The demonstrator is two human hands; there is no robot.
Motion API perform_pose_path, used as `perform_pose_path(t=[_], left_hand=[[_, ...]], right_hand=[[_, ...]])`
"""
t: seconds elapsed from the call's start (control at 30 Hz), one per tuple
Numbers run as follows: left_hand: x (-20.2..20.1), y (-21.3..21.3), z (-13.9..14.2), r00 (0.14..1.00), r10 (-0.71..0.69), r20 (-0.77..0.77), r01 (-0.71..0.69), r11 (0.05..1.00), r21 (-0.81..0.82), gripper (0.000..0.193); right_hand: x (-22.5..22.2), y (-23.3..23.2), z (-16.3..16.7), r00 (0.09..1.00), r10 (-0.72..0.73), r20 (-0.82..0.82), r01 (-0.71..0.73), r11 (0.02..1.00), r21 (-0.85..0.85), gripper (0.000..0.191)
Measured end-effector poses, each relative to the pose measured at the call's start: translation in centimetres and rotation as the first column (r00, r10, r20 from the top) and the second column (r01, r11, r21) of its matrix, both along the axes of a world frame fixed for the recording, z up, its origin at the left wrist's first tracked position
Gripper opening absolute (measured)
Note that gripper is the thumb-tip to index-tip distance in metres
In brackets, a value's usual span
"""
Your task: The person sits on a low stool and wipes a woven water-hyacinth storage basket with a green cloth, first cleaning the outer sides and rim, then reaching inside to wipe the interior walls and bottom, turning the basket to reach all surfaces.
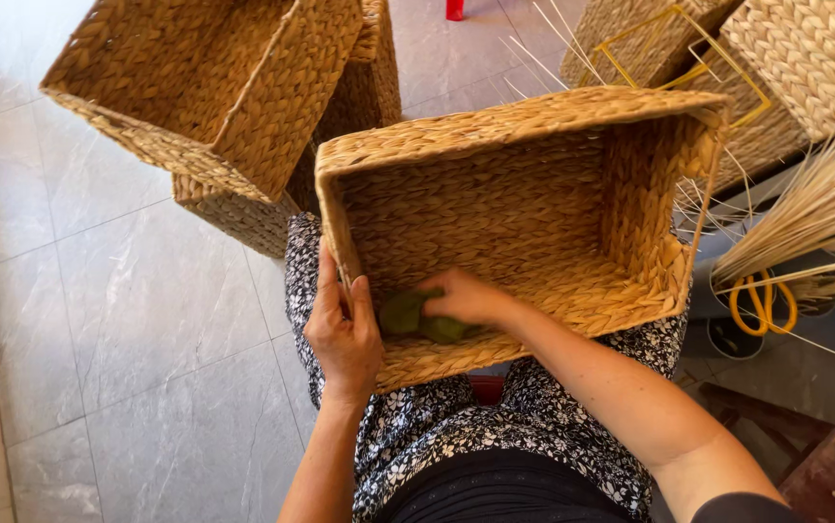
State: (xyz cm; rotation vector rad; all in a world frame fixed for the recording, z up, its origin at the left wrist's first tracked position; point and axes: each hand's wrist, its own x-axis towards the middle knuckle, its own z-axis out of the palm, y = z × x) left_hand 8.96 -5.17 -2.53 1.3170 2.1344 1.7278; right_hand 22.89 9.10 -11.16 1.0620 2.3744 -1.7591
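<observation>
Floor: grey marble-look tiles (136, 291) spread under a seated person, whose lap is covered by a black-and-white floral skirt (495, 416).
Basket in hand: a rectangular woven basket (533, 145) of golden straw rests tilted on the lap, its open mouth facing the camera.
Left hand: the left hand (343, 324) is clamped over the basket's near left rim, fingers outside and thumb pressed on the edge.
Right hand: the right hand (470, 295) reaches inside the basket, fingers closed on a green cloth (408, 315) pressed against the inner floor near the front wall.
Cloth: the green cloth sits bunched in the near left corner of the basket's interior, partly hidden under the right hand.
Behind: a second woven basket (204, 87) leans tipped over another one at upper left, just beside the held basket.
Upper right: more woven pieces (804, 58) are stacked with a yellow wire frame (650, 48) showing among them.
Right edge: a sheaf of pale reeds (814, 203) fans out above yellow-handled scissors (761, 300).
Far edge: a small red object (454, 10) stands on the tiles at the top.
</observation>
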Motion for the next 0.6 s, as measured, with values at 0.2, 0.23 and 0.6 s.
perform_pose_path(t=[0.2, 0.23, 0.6], left_hand=[[0.0, 0.9, 0.7, 0.983, 0.028, -0.180, -0.038, 0.998, -0.050, 0.061], [0.0, 1.1, 0.9, 0.973, 0.014, -0.230, -0.013, 1.000, 0.003, 0.062], [-1.3, 2.3, 1.0, 0.995, -0.094, -0.044, 0.092, 0.994, -0.053, 0.075]], right_hand=[[-1.7, 3.0, 2.9, 0.789, -0.309, -0.531, 0.569, 0.694, 0.442, 0.044], [-3.1, 2.9, 3.3, 0.785, -0.194, -0.588, 0.573, 0.586, 0.573, 0.049], [-0.6, 11.2, 0.6, 0.980, 0.037, -0.197, 0.187, 0.184, 0.965, 0.050]])
